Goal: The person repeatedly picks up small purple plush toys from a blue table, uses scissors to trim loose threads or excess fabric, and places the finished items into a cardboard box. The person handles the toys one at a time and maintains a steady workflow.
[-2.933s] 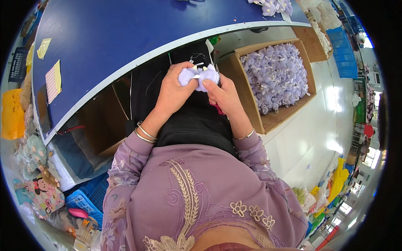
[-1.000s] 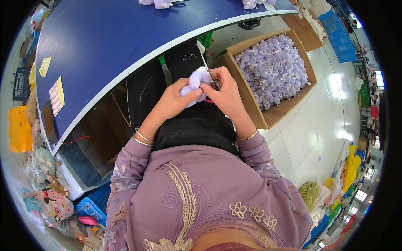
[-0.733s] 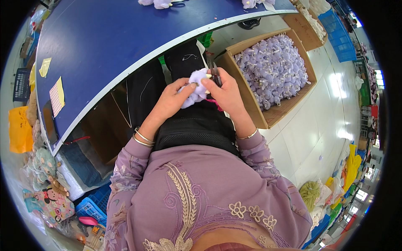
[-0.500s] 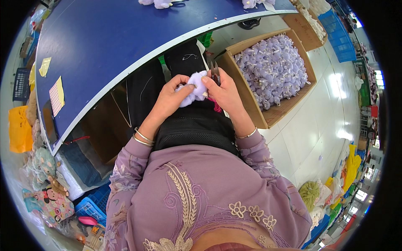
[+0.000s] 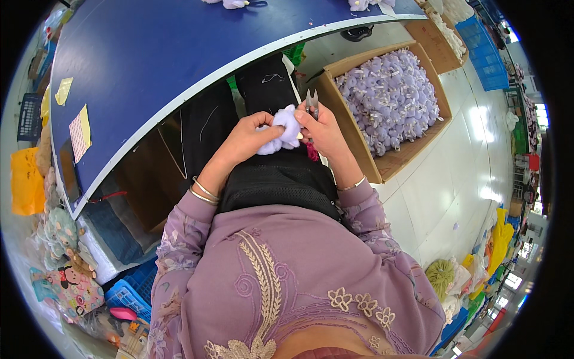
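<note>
Above my lap, my left hand (image 5: pixel 253 136) is closed round a small lilac plush toy (image 5: pixel 286 124), its thumb pressed into the fur. My right hand (image 5: pixel 323 130) keeps a pair of thread snips (image 5: pixel 311 103) in its palm, blades pointing up and apart. The thumb and finger of that hand also touch the right side of the plush toy. A small pale yellow bit shows at the toy's lower right edge. Dark pink cord or yarn (image 5: pixel 312 152) hangs from the snips' lower end, below my right hand.
To the right, an open cardboard box (image 5: pixel 382 173) is heaped with lilac plush pieces. A blue table (image 5: pixel 179 54) with a white edge curves ahead of me, with more lilac plush (image 5: pixel 233 3) at its far side. Blue crates (image 5: pixel 481 51) stand at the far right.
The snips have tilted and their blades now show apart. My right thumb has shifted slightly on the plush toy, which has turned a little; my left hand keeps hold of it.
</note>
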`<state>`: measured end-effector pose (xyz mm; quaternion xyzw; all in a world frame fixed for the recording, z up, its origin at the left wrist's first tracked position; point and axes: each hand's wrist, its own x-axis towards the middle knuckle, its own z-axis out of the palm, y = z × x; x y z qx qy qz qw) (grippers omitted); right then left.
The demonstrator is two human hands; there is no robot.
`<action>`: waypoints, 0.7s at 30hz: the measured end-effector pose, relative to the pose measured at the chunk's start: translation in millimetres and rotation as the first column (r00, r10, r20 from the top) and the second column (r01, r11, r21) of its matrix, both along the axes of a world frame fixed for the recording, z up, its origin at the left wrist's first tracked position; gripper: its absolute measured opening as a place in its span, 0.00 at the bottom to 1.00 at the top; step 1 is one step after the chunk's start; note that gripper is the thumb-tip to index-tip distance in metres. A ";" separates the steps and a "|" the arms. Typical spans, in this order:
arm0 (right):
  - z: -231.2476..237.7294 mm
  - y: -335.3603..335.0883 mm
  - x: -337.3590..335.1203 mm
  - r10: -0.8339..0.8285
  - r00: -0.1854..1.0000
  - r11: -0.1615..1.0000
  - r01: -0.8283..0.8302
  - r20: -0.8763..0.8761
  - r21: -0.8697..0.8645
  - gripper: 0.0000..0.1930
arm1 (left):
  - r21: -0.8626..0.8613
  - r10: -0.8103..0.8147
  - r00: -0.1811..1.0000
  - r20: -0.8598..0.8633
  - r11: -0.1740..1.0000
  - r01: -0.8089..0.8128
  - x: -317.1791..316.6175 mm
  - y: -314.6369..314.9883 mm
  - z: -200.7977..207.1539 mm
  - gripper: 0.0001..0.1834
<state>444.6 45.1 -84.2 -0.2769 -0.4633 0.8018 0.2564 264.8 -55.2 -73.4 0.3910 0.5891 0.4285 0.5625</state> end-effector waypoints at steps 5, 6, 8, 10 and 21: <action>-4.8 1.2 -7.5 0.023 1.000 0.997 -0.023 -0.010 -0.074 0.06 | -0.031 0.014 0.999 -0.047 0.999 -0.016 -3.4 0.4 -4.7 0.14; -4.4 1.5 -8.0 0.025 1.000 0.996 -0.026 -0.012 -0.091 0.06 | -0.025 0.022 0.999 -0.049 0.999 -0.024 -3.6 0.1 -5.9 0.14; -5.2 2.0 -7.4 0.013 1.000 0.996 -0.013 -0.001 -0.092 0.06 | -0.029 0.039 0.999 -0.028 0.999 -0.040 -3.9 -0.7 -6.3 0.14; -11.0 3.0 -7.4 -0.016 1.000 0.997 0.017 0.019 -0.070 0.06 | -0.051 0.054 0.998 0.018 0.997 -0.053 -1.8 -0.9 -5.9 0.16; -28.9 3.0 -13.8 -0.199 0.979 0.963 0.187 -0.042 -0.195 0.06 | 0.019 -0.165 0.874 -0.457 0.981 0.195 2.3 3.3 -5.2 0.28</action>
